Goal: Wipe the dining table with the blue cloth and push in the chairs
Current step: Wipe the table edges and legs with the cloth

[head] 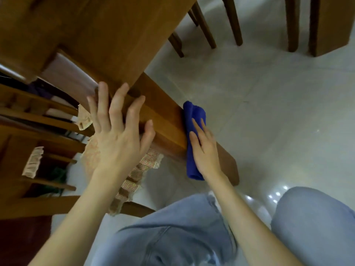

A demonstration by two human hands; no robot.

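Step in hand: wiping, cloth on the table leg

Chair (48, 120) at far left shows its slatted back. A lace-edged seat pad (148, 162) hangs below; I cannot tell whether the chair is fully tucked in. Left hand (119, 135): fingers spread and straight, laid flat on the near face of the table leg (165, 116), holding nothing, probably bracing. Blue cloth (193, 112), folded long, lies against the leg's right-hand face. Right hand (206, 150) presses it there with straight fingers, none curled round it. Judgement: this is the wiping step, on the leg. Next move calls for an even stroke along the leg under firm pressure, then the chairs.
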